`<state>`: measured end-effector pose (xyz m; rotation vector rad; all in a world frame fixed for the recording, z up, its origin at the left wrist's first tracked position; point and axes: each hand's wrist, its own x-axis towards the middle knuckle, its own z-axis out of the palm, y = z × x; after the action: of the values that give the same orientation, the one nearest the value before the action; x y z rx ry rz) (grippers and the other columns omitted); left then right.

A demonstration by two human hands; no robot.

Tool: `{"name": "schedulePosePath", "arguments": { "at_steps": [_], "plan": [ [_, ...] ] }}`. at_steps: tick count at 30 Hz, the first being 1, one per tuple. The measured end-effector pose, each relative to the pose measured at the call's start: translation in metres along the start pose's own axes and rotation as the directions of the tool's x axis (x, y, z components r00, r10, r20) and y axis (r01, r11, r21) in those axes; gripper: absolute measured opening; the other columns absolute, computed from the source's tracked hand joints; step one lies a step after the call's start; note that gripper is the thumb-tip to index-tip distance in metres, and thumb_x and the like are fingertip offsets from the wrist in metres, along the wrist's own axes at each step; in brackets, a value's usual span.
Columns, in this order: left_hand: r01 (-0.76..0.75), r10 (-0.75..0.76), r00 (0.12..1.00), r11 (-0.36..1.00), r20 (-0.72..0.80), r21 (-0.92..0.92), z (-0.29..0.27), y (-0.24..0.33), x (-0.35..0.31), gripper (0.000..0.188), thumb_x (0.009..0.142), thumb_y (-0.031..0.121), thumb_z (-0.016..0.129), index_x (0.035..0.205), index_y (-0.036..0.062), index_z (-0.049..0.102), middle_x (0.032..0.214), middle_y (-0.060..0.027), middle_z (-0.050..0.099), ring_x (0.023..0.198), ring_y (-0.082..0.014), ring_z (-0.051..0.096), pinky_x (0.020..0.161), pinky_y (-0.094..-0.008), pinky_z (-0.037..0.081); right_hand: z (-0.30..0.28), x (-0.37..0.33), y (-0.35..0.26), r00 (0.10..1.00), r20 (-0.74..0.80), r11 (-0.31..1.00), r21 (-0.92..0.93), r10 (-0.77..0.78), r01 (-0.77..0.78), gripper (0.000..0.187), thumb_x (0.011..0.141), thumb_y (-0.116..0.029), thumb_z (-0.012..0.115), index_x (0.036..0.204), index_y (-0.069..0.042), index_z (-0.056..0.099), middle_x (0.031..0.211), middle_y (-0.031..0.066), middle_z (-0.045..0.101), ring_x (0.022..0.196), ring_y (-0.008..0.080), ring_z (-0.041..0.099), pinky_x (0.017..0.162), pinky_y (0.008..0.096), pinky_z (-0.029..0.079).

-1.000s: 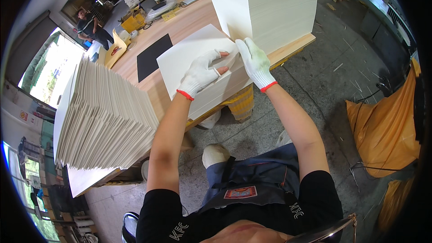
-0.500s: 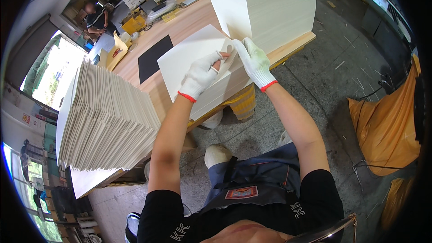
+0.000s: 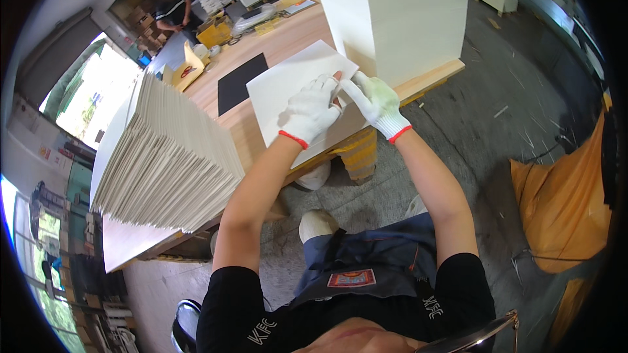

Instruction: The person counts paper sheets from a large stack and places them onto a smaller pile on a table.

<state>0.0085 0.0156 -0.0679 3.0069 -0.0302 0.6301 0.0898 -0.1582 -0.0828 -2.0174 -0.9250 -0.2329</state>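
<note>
A white sheet lies on top of a low stack of similar sheets at the table's edge in front of me. My left hand, in a white knit glove with bare thumb and index tips, lies over its right part, fingers stretched and a little apart. My right hand, in a full white glove with a red cuff, is at the sheet's right edge beside the left fingertips. Its thumb and fingers close on that edge; the fingertips are partly hidden.
A tall stack of white board stands right of the sheet. Another fanned stack is at left. Behind lie a black sheet and a yellow box. A person stands at the far left. An orange bag is at right.
The curled right edge of the sheet has come down flatter. My left hand has shifted toward the edge, its fingers straighter. The whole view has turned slightly.
</note>
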Motion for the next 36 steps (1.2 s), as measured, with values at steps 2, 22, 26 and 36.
{"name": "schedulePosePath", "arguments": {
  "at_steps": [2,22,26,36],
  "plan": [
    [0.04,-0.033,0.997,0.994,-0.074,0.097,0.008,0.003,0.0,0.055,0.09,0.017,0.06,0.145,0.0183,0.05,0.128,-0.0104,0.063,0.115,-0.0308,0.064,0.095,-0.0466,0.052,0.003,0.001,0.004,0.999,-0.02,0.998,-0.044,-0.035,0.034,0.059,0.098,-0.064,0.044,0.125,-0.016,0.064,0.095,0.0164,0.074,0.092,0.0374,0.069,0.082,0.0488,0.051],
    [0.261,-0.689,0.432,0.713,-0.582,-0.651,-0.088,-0.079,-0.061,0.03,0.097,0.02,0.068,0.111,-0.0065,0.067,0.096,-0.0153,0.072,0.083,-0.0194,0.063,0.075,-0.0349,0.049,0.117,-0.028,-0.129,0.878,0.377,0.765,-0.456,-0.296,0.454,0.092,0.079,-0.069,0.067,0.144,-0.007,0.048,0.139,0.0095,0.051,0.133,0.0288,0.043,0.114,0.0571,0.027],
    [0.253,-0.728,0.494,0.643,-0.476,-0.723,-0.114,-0.065,-0.051,0.03,0.096,0.017,0.067,0.114,-0.0069,0.068,0.098,-0.016,0.073,0.085,-0.0217,0.065,0.077,-0.0368,0.051,0.118,-0.027,-0.12,0.881,0.338,0.78,-0.427,-0.331,0.457,0.091,0.078,-0.068,0.068,0.143,-0.007,0.05,0.139,0.0083,0.051,0.13,0.0261,0.045,0.112,0.0552,0.03],
    [0.322,-0.656,0.539,0.74,-0.527,-0.591,-0.104,-0.094,-0.043,0.035,0.095,0.028,0.065,0.117,0.001,0.067,0.104,-0.0225,0.072,0.094,-0.035,0.07,0.083,-0.0438,0.052,0.117,-0.025,-0.126,0.87,0.428,0.77,-0.46,-0.244,0.442,0.093,0.079,-0.064,0.072,0.149,-0.01,0.043,0.141,0.009,0.049,0.137,0.0301,0.04,0.116,0.06,0.024]
  ]
}}
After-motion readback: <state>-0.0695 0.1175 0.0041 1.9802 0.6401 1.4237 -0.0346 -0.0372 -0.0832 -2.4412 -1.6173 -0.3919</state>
